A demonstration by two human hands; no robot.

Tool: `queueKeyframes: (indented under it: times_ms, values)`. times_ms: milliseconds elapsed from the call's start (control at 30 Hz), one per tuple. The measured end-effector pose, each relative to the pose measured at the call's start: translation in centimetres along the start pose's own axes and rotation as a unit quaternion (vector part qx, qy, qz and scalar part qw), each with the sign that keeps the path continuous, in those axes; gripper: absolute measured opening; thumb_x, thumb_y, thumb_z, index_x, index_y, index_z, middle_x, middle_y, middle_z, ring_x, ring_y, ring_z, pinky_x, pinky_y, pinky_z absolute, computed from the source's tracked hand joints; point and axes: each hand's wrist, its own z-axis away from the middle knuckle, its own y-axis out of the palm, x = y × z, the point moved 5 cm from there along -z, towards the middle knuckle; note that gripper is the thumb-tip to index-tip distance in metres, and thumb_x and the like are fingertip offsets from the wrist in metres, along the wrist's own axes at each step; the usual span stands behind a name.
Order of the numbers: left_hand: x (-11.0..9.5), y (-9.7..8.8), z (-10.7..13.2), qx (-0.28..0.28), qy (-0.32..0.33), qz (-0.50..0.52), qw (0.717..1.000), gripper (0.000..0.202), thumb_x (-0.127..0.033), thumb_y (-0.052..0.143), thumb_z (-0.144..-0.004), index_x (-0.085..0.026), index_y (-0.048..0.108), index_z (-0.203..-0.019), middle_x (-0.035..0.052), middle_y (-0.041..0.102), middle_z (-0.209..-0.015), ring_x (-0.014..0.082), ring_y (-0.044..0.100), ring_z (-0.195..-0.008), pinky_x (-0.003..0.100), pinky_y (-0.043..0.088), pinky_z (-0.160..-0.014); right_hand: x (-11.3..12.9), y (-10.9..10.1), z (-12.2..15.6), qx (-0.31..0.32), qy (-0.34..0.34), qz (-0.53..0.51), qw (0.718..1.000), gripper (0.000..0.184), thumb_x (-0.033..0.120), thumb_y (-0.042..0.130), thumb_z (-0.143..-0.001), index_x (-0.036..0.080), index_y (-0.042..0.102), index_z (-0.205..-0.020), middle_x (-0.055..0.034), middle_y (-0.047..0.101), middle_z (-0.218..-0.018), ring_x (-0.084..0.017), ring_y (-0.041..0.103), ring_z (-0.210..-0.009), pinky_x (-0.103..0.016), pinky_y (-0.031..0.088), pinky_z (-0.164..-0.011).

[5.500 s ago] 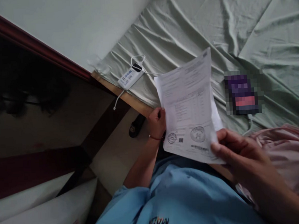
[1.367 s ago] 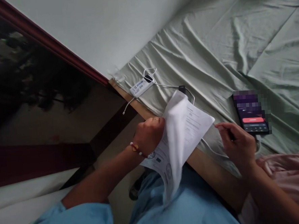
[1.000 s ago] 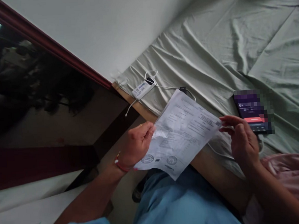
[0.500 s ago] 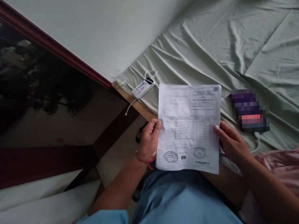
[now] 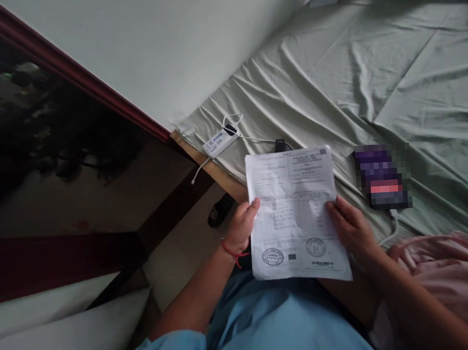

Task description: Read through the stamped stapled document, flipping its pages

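Between my two hands is a printed paper sheet, tilted up over my lap, with typed lines, two round ink stamps and small square codes. My left hand is closed on its left edge, thumb on the front and a red string round the wrist. At the right edge my right hand grips the paper, its other fingers partly hidden behind. Just right of that hand a phone with a blurred screen lies on the bed, a pale cable plugged into its lower end.
A green-grey sheet covers the bed. Near its left edge lie a white power strip and a small black adapter. Pink cloth is bunched at right. A dark shoe rests on the floor beside a glossy dark panel.
The paper sheet has moved slightly down and left relative to the bed, showing the black adapter behind its top edge. Both hands keep their hold. The view has shifted a little.
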Motion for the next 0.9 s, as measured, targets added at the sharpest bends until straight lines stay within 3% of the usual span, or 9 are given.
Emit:
queueKeyframes:
  times_ms: [133, 267, 400, 533, 633, 733, 800, 900]
  values:
    - [-0.2, 0.0, 0.0, 0.019, 0.024, 0.026, 0.999, 0.061, -0.064, 0.079, -0.077, -0.011, 0.076, -0.106, 0.0125, 0.077, -0.098, 0.0321, 0.072, -0.104, 0.043, 0.057, -0.093, -0.1, -0.1, -0.1, 0.021, 0.019, -0.063, 0.998, 0.031, 0.045, 0.063, -0.093, 0.025, 0.066, -0.117, -0.0047, 0.074, -0.094, -0.023, 0.07, -0.078, -0.033, 0.058, -0.062]
    - [-0.3, 0.7, 0.4, 0.093, 0.022, 0.049, 0.994, 0.055, -0.06, 0.078, -0.081, -0.012, 0.076, -0.11, 0.0135, 0.077, -0.104, 0.0324, 0.07, -0.109, 0.045, 0.056, -0.098, -0.6, -1.5, -0.5, -0.035, 0.01, -0.097, 0.995, 0.039, 0.048, 0.063, -0.093, 0.028, 0.064, -0.126, -0.0064, 0.075, -0.107, -0.026, 0.073, -0.09, -0.035, 0.06, -0.066]
    - [0.5, 2.1, 0.8, 0.14, -0.035, 0.072, 0.987, 0.053, -0.056, 0.081, -0.08, -0.013, 0.075, -0.11, 0.014, 0.077, -0.103, 0.0329, 0.071, -0.107, 0.047, 0.055, -0.099, -1.2, -2.4, -0.7, -0.056, 0.068, -0.122, 0.989, 0.04, 0.053, 0.068, -0.09, 0.025, 0.071, -0.119, -0.0086, 0.077, -0.095, -0.03, 0.074, -0.084, -0.038, 0.06, -0.061]
    - [1.6, 2.9, 0.8, 0.126, -0.074, 0.084, 0.986, 0.056, -0.061, 0.077, -0.081, -0.012, 0.073, -0.11, 0.0139, 0.076, -0.101, 0.0314, 0.071, -0.106, 0.045, 0.053, -0.099, -1.3, -2.5, -0.8, -0.052, 0.094, -0.093, 0.99, 0.04, 0.057, 0.069, -0.088, 0.023, 0.075, -0.107, -0.0092, 0.076, -0.082, -0.033, 0.075, -0.078, -0.04, 0.059, -0.054]
    - [1.1, 2.3, 0.1, 0.08, 0.013, 0.018, 0.997, 0.055, -0.065, 0.068, -0.088, -0.016, 0.071, -0.112, 0.0101, 0.074, -0.104, 0.0255, 0.068, -0.105, 0.037, 0.05, -0.099, -1.1, -2.2, -0.9, -0.035, 0.077, -0.081, 0.993, 0.038, 0.057, 0.066, -0.091, 0.023, 0.075, -0.105, -0.0088, 0.075, -0.076, -0.031, 0.074, -0.072, -0.038, 0.058, -0.05]
    - [0.5, 1.5, -0.4, 0.033, 0.097, -0.122, 0.987, 0.053, -0.068, 0.06, -0.091, -0.017, 0.071, -0.102, 0.006, 0.07, -0.095, 0.0195, 0.063, -0.091, 0.03, 0.049, -0.085, -0.8, -2.0, -0.9, -0.032, 0.05, -0.06, 0.996, 0.036, 0.056, 0.063, -0.094, 0.025, 0.075, -0.107, -0.0077, 0.075, -0.075, -0.03, 0.073, -0.07, -0.037, 0.057, -0.049]
    - [0.6, 1.4, -0.5, 0.023, 0.092, -0.157, 0.983, 0.054, -0.069, 0.059, -0.091, -0.016, 0.068, -0.092, 0.0044, 0.067, -0.085, 0.0173, 0.058, -0.08, 0.028, 0.046, -0.074, -0.7, -2.2, -0.8, -0.052, 0.042, -0.037, 0.997, 0.038, 0.057, 0.061, -0.095, 0.025, 0.074, -0.11, -0.0077, 0.076, -0.079, -0.029, 0.073, -0.072, -0.036, 0.058, -0.052]
    - [1.2, 1.4, -0.2, 0.021, 0.051, -0.116, 0.992, 0.056, -0.07, 0.063, -0.087, -0.015, 0.065, -0.086, 0.0039, 0.065, -0.082, 0.0164, 0.056, -0.076, 0.027, 0.045, -0.071, -0.4, -2.5, -0.9, -0.066, 0.031, 0.004, 0.997, 0.04, 0.058, 0.061, -0.094, 0.023, 0.074, -0.11, -0.0081, 0.076, -0.085, -0.027, 0.073, -0.071, -0.035, 0.058, -0.054]
